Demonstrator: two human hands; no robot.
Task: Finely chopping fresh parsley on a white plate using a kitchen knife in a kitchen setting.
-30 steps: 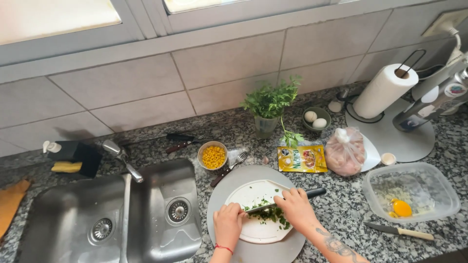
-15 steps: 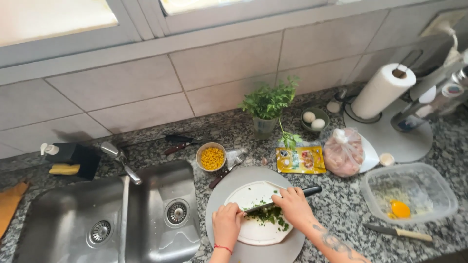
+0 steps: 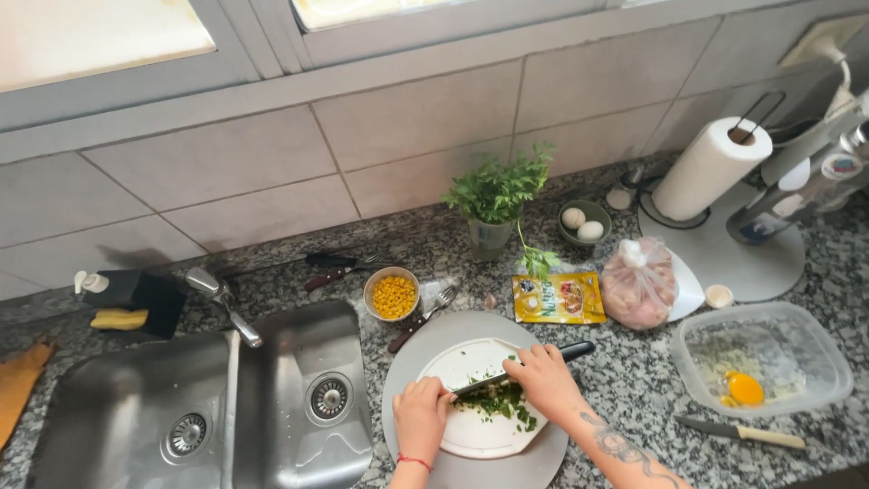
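— On the white cutting board, what step is the person doing now?

— It looks like the chopping of green herbs. The right hand is closed around the black handle of the knife. The left hand lies flat, fingers mostly stretched, and presses on the blade near its tip; it grips nothing.

— Where is the knife, and how does it point?

— It lies across the board, above the herb pile. Its long axis runs from the handle at the upper right down to the tip at the lower left, so the tip points toward the left hand and the sink.

— What does the next move need, in your opinion?

— Probably a rocking cut: the tip stays down under the left palm while the handle goes up and down. The herbs are spread to the right side, so they should be gathered under the edge.

— What else is near?

— A bowl of corn behind the board, a yellow packet, and a plastic container with an egg yolk to the right.
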